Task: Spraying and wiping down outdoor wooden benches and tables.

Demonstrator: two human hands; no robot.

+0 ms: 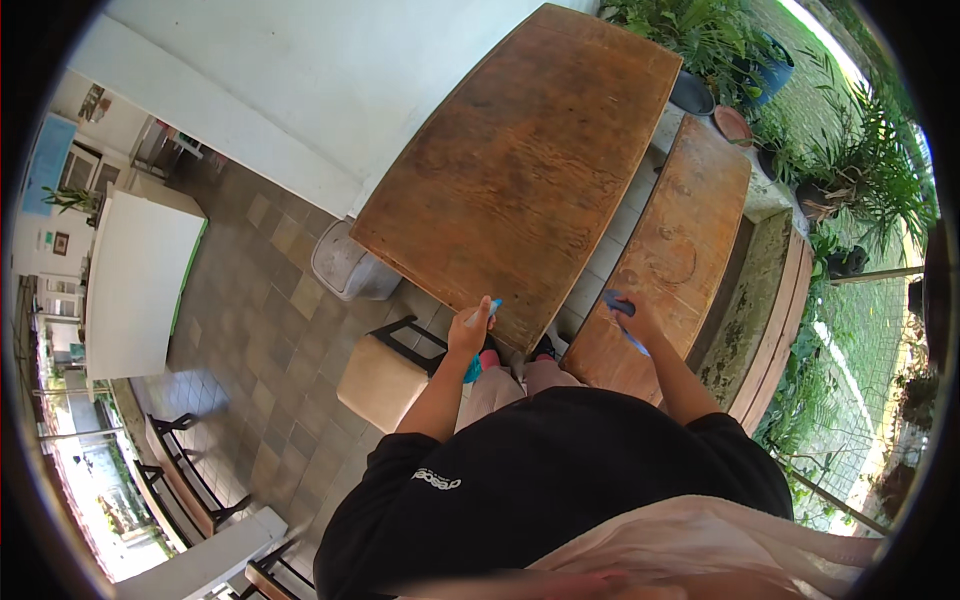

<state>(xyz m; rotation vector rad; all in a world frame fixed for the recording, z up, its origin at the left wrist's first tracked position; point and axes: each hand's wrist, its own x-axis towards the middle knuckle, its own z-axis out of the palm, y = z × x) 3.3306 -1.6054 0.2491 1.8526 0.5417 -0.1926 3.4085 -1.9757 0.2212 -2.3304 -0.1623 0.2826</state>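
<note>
My left hand [472,325] is closed around a small light-blue object [495,306] whose tip sticks out above the fingers. Just below that wrist shows a bright teal piece [472,370]; whether it joins the object is unclear. My right hand [640,318] grips a dark blue object [619,304], with a thin blue strip [636,345] trailing below the palm. Too little of either object shows to name its kind. The left hand is by the near end of a worn brown wooden table [530,170]; the right is above a matching wooden bench [675,255].
A beige-seated stool [385,380] stands left of my legs, near a grey plastic bin [350,262] by the table corner. Potted plants [690,35] and a low stone ledge [735,330] line the right. A white wall [330,80] borders the table's left side.
</note>
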